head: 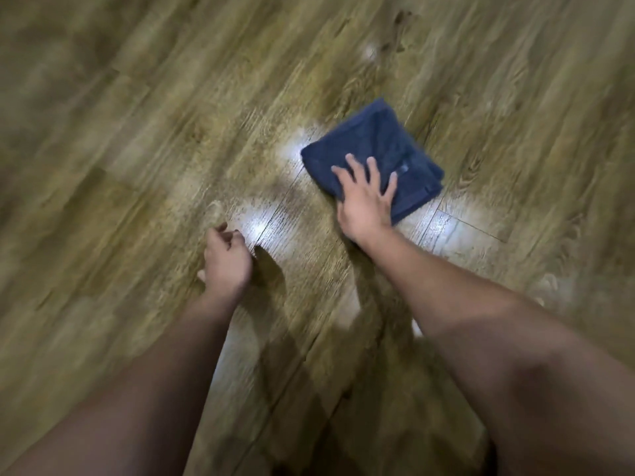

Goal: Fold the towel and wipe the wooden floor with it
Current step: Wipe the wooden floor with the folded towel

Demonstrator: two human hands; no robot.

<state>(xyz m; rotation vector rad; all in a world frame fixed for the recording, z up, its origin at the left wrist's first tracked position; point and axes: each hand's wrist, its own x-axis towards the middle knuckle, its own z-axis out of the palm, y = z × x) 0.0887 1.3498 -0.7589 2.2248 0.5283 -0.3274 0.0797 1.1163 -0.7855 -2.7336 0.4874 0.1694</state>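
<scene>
Head view: right hand (366, 197) flat, fingers spread, pressing folded dark-blue terry towel (372, 146) onto wooden plank floor (137, 132); left hand (226, 259) loosely curled, empty. Towel soft, light; press centre.

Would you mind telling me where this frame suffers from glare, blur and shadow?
Head view: white glare patches lie on the wooden floor beside the towel and near the left hand; motion blur smears the floor towards the edges, while the right hand on the towel stays fairly sharp; both forearms cast dark shadows on the boards.
</scene>
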